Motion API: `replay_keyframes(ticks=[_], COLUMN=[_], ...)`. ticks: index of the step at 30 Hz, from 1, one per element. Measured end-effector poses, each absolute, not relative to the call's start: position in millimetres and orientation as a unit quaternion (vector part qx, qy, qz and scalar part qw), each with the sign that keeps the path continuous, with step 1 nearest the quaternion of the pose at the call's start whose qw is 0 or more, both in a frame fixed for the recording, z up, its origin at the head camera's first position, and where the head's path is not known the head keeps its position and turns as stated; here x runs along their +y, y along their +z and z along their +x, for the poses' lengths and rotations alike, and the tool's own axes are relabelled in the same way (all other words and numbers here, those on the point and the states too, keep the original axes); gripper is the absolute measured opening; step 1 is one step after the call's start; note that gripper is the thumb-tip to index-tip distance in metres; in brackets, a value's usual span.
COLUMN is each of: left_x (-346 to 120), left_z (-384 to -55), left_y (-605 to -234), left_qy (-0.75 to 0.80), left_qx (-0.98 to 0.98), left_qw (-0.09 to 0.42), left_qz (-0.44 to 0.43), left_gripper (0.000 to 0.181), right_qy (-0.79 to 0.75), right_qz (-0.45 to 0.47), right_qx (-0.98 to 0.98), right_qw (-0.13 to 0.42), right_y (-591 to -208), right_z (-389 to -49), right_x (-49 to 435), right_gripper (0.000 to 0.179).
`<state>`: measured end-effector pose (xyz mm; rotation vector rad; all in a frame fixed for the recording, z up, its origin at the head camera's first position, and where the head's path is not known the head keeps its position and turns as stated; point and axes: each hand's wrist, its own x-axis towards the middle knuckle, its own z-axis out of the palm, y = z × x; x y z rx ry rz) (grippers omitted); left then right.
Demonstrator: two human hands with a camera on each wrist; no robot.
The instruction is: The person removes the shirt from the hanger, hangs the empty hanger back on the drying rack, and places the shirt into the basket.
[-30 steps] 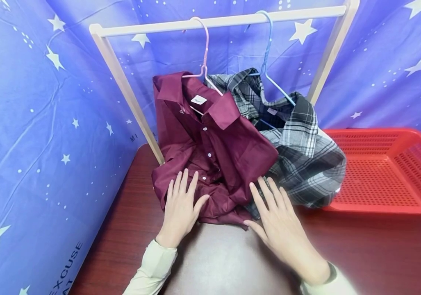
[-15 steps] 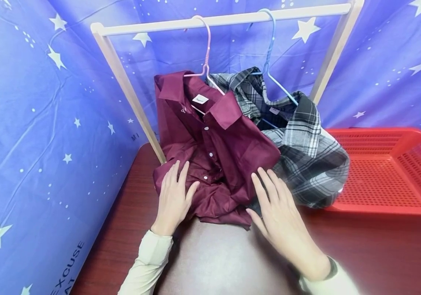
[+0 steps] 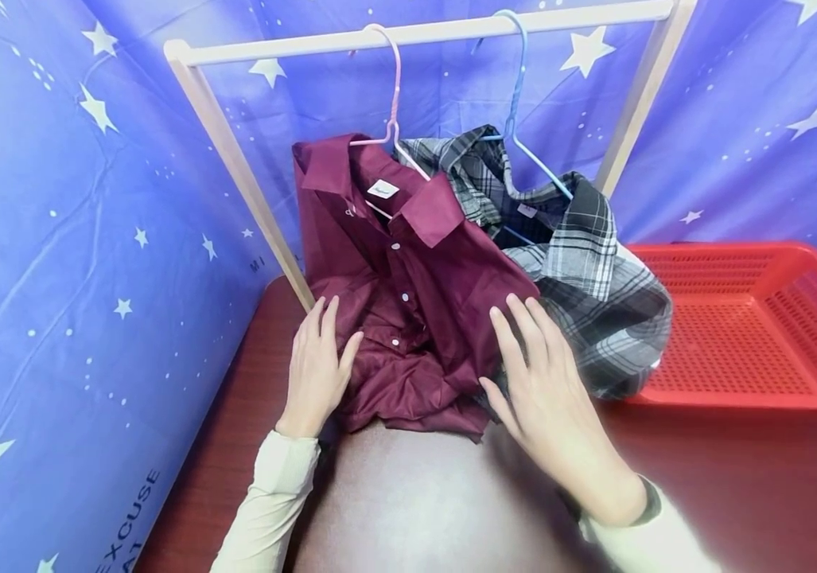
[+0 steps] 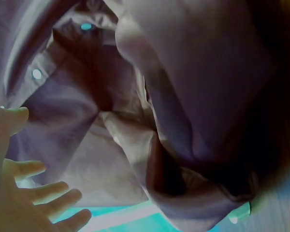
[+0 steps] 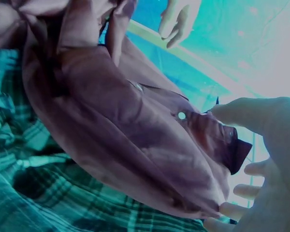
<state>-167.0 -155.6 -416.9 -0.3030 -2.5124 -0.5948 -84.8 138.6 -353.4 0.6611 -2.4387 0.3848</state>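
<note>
Free: table [image 3: 415,501], near side | In the way: maroon shirt [image 3: 444,294] (plaid shirt [image 3: 580,263] behind it)

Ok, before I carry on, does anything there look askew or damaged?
Slightly askew, yes: the maroon shirt hangs at a slant on the pink hanger, its lower part bunched in folds at the table instead of falling straight. The plaid shirt behind it is rumpled too. I see no tear or stain.

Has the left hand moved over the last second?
Yes: in the head view, the left hand has moved up and to the left, closer to the rack's left post.
</note>
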Motion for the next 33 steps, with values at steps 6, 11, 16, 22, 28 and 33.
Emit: replay_keyframes(ticks=[6,11,16,22,28,33], left_x=[-163.2,-169.9,-175.7,-180.3,-183.4,-186.5], left_z=[-176.1,-184.5,-190.2,-194.4,-201.1,-209.6], left_y=[-411.1,-406.0,-402.9,-404.8,-407.8,-405.9], left_qy=[-0.234,-0.241,-0.240,-0.248,-0.280,-0.307], left_qx=[-0.924,-0.918,-0.913,-0.903,-0.892,-0.889], left_qw=[0.286,0.301,0.320,0.345,0.352,0.340], left_qz=[-0.098,-0.088,-0.082,-0.070,-0.046,-0.022], left_gripper=[0.058,0.058,0.057,0.057,0.061,0.063], right_qy=[0.143,0.160,0.170,0.166,0.164,0.162], right_qz=[0.251,0.249,0.253,0.255,0.251,0.247], right_qx=[-0.904,-0.893,-0.887,-0.889,-0.887,-0.891], right_qw=[0.316,0.340,0.347,0.342,0.350,0.344], right_y=[-339.8,-329.1,-321.7,-317.4,-314.7,-312.4], right_z=[-91.0,-95.9,-100.5,-105.7,-112.2,-118.6], right_x=[136.3,134.9,134.4,131.7,129.6,128.1], right_gripper=[0.078,0.076,0.076,0.079,0.084,0.084])
